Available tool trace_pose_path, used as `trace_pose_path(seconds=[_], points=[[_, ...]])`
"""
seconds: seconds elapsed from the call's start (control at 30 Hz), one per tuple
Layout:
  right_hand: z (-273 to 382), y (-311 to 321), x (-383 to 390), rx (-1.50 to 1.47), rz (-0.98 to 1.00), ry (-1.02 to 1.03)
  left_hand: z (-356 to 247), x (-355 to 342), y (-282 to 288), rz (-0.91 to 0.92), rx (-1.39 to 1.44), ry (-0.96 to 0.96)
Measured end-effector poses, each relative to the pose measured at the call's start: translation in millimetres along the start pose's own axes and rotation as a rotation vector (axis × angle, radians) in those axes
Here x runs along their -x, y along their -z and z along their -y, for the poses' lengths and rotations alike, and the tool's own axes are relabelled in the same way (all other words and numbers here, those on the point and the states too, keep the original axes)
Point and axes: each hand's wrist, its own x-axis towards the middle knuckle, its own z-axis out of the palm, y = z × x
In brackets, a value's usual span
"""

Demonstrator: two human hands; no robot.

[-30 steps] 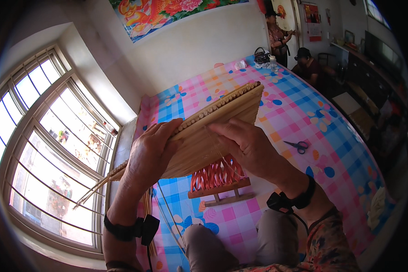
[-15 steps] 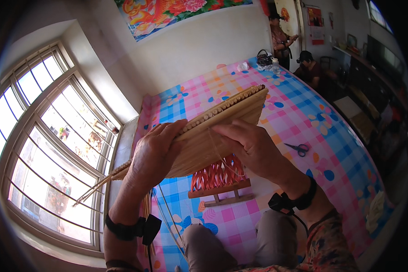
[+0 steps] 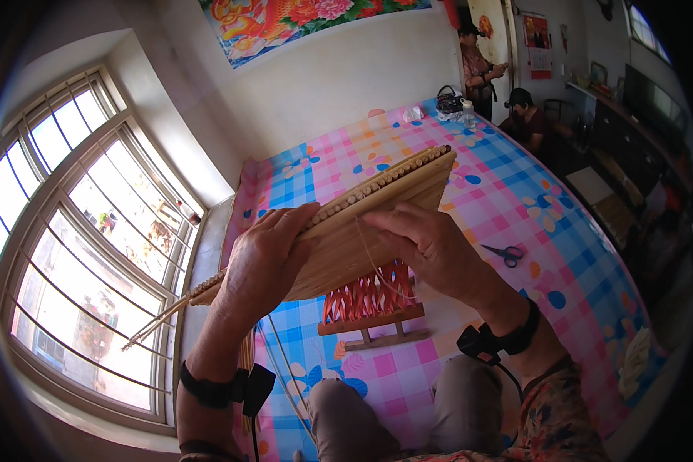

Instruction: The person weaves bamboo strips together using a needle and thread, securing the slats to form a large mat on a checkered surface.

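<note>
A flat panel of pale plant stalks is held up tilted before me, its row of round cut stalk ends along the upper edge. My left hand is closed over that edge, thumb on the near face. On the same face, the fingers of my right hand are pinched together beside a thin pale thread, which hangs in a loose loop below them. The fingertips are close to the panel; whether a needle is between them I cannot make out. Longer thin stalks stick out at the panel's lower left end.
Beneath the panel stands a small wooden stool with red woven straps. Scissors lie on the checked bed cover to the right. Loose long stalks lie by my left knee. A barred window is at left; two people are at far right.
Almost nothing differs. Both hands keep their places on the panel, and the thread loop has shifted only slightly.
</note>
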Motion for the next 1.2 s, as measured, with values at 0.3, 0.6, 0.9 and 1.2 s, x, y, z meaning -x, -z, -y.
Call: trace_pose_path(seconds=[0.3, 0.6, 0.9, 1.2], points=[[13.8, 4.7, 0.7, 0.082, 0.058, -0.041, -2.2, 7.3, -5.6, -0.043, -0.040, -0.031], [19.8, -2.7, 28.9, 0.072, 0.001, -0.102, -16.0, 27.1, -25.0, -0.097, -0.133, -0.149], [44.4, 18.8, 56.9, 0.055, 0.106, -0.278, -38.0, 52.7, -42.2, -0.130, -0.115, -0.124], [56.8, 21.5, 94.1, -0.102, 0.107, -0.465, -52.1, 74.4, -50.0, -0.161, -0.281, -0.166]])
